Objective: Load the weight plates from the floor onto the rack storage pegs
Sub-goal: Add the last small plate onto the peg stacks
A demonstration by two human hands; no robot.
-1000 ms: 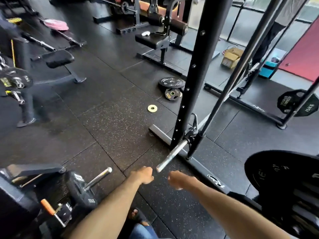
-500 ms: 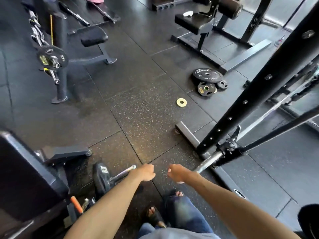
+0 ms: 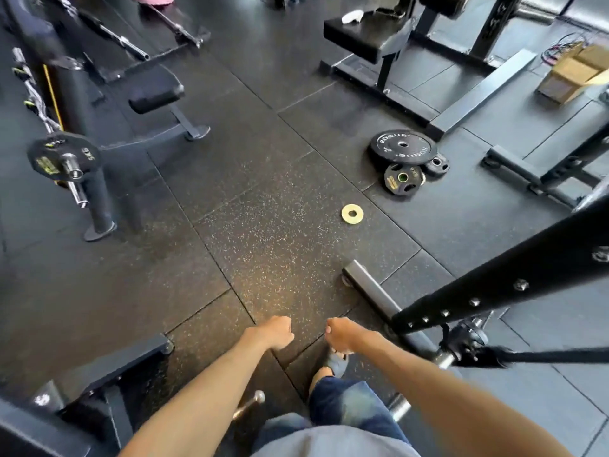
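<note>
Two-fisted but gripped nothing: held left hand (image 3: 272, 331) and right hand (image 3: 342, 334) curled over the near floor (image 3: 263, 242). Found large plate (image 3: 402, 148) flat at far right, lettered ROGUE; smaller plate (image 3: 402, 179) touching its near edge, tiny plate (image 3: 437, 163) just right. Saw yellow disc (image 3: 352, 213) nearer, apart. Noted rack upright (image 3: 494, 291) slanting across near right; read 5KG on pegged plate (image 3: 62, 156), far left.

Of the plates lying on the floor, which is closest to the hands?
The small yellow plate, lying alone on the mat; the three black plates sit clustered farther off, beyond it.
</note>
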